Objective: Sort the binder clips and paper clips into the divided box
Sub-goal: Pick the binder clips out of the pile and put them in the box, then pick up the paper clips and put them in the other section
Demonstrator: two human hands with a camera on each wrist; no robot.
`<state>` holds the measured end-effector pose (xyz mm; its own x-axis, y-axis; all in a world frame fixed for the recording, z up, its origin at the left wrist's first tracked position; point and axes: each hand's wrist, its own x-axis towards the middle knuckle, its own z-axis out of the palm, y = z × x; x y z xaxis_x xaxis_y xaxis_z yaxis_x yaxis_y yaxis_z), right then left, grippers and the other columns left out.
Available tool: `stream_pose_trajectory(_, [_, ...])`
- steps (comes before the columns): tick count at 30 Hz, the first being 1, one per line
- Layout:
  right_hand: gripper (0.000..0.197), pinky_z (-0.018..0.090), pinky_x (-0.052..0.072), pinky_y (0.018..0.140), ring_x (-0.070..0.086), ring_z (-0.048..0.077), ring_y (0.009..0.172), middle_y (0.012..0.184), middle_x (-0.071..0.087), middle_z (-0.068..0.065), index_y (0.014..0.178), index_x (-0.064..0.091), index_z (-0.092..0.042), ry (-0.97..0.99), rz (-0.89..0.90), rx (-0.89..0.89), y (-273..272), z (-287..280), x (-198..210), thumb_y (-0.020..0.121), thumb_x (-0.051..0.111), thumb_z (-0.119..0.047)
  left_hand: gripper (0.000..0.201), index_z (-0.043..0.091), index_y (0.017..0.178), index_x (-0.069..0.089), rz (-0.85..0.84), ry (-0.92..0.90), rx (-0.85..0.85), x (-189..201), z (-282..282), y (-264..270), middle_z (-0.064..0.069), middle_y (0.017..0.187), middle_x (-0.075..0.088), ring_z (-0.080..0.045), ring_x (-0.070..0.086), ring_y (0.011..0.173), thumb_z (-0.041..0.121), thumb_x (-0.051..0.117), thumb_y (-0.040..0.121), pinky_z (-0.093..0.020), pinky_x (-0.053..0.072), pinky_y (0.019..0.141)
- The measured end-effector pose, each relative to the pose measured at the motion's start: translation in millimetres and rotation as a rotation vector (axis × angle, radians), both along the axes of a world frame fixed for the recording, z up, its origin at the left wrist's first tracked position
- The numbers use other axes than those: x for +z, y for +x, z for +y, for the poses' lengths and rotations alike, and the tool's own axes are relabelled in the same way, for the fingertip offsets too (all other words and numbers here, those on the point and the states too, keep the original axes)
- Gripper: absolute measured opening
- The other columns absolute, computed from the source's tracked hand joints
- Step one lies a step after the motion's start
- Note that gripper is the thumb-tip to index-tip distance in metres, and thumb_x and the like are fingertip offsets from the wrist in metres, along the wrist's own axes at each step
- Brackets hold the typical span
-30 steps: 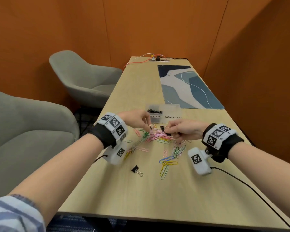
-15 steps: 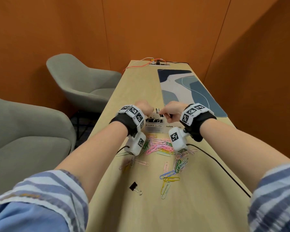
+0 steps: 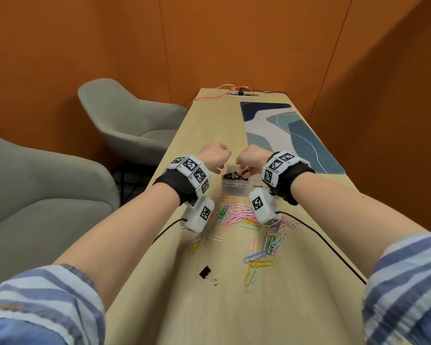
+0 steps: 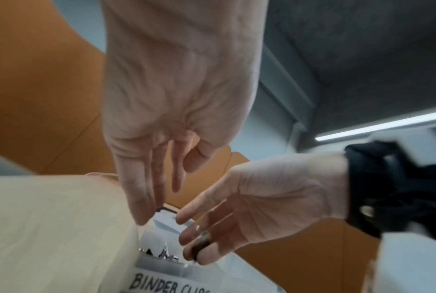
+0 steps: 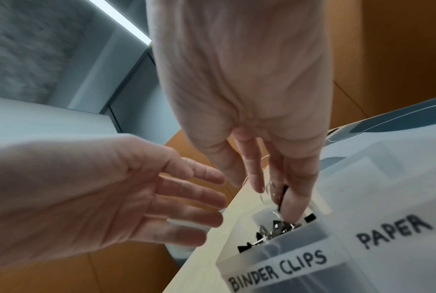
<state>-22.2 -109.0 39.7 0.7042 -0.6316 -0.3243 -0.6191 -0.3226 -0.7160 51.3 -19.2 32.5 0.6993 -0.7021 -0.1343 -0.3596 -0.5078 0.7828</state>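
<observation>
A clear divided box (image 3: 235, 190) labelled BINDER CLIPS and PAPER CLIPS stands mid-table. Its left compartment holds several black binder clips (image 5: 271, 231). My right hand (image 5: 274, 194) points down over that compartment and pinches a black binder clip (image 5: 284, 195) between its fingers. My left hand (image 4: 159, 198) hovers beside the box's left edge, fingers straight, holding nothing. Coloured paper clips (image 3: 237, 214) lie scattered in front of the box. One black binder clip (image 3: 205, 273) lies alone nearer me.
A blue patterned mat (image 3: 289, 135) lies behind the box on the right. Cables and a power socket (image 3: 243, 93) sit at the table's far end. Two grey armchairs (image 3: 125, 125) stand to the left. Orange walls close in behind and to the right.
Both hands rose from the paper clip pile and moved forward over the box. The left hand's fingers have straightened out and hold nothing.
</observation>
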Motion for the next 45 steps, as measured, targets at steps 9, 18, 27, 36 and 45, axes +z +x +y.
stream_pose_trajectory(9, [0.036,0.036,0.057,0.082,0.052,0.024,0.12,0.133,0.054,0.009,0.111,0.065,-0.013,-0.243,-0.134,0.202,-52,20,-1,0.091,0.037,-0.004,0.018,0.011,0.094,0.063,-0.033,0.544,-0.659,-5,91,-64,-0.008,0.089,0.065,-0.016,0.064,0.069,0.016,0.073,0.081,-0.021,0.055,0.052])
stream_pose_trajectory(18, [0.031,0.03,0.055,0.073,0.055,0.017,0.101,0.123,0.056,0.004,0.106,0.066,-0.013,-0.225,-0.129,0.265,-117,23,-20,0.092,0.04,-0.003,0.022,0.015,0.091,0.058,-0.194,0.682,-0.683,-45,110,-96,-0.002,0.083,0.061,-0.021,0.061,0.063,0.01,0.073,0.076,-0.026,0.049,0.056])
stream_pose_trajectory(27, [0.029,0.028,0.044,0.083,0.051,0.014,0.098,0.113,0.059,0.001,0.107,0.066,-0.013,-0.305,-0.095,0.255,-158,13,-26,0.094,0.041,-0.006,0.017,0.006,0.095,0.07,-0.287,0.667,-0.712,-23,79,-82,0.0,0.076,0.066,-0.012,0.059,0.058,0.009,0.07,0.078,-0.019,0.048,0.055])
stream_pose_trajectory(36, [0.041,0.034,0.039,0.103,0.049,0.026,0.119,0.135,0.042,0.01,0.13,0.048,-0.019,-0.398,0.225,0.303,-167,-1,-46,0.09,0.055,-0.02,0.019,0.005,0.104,0.071,-0.428,0.239,-0.12,-1,1,-29,-0.011,0.097,0.072,-0.027,0.069,0.09,0.011,0.06,0.089,-0.033,0.056,0.081])
stream_pose_trajectory(45, [0.074,0.036,0.038,0.107,0.043,0.028,0.129,0.142,0.042,0.011,0.144,0.032,-0.017,-0.449,0.371,0.443,-151,-1,-52,0.081,0.068,-0.029,0.018,0.014,0.1,0.067,-0.553,0.164,-0.201,-19,3,-46,-0.005,0.102,0.069,-0.023,0.063,0.091,0.021,0.053,0.09,-0.03,0.049,0.076])
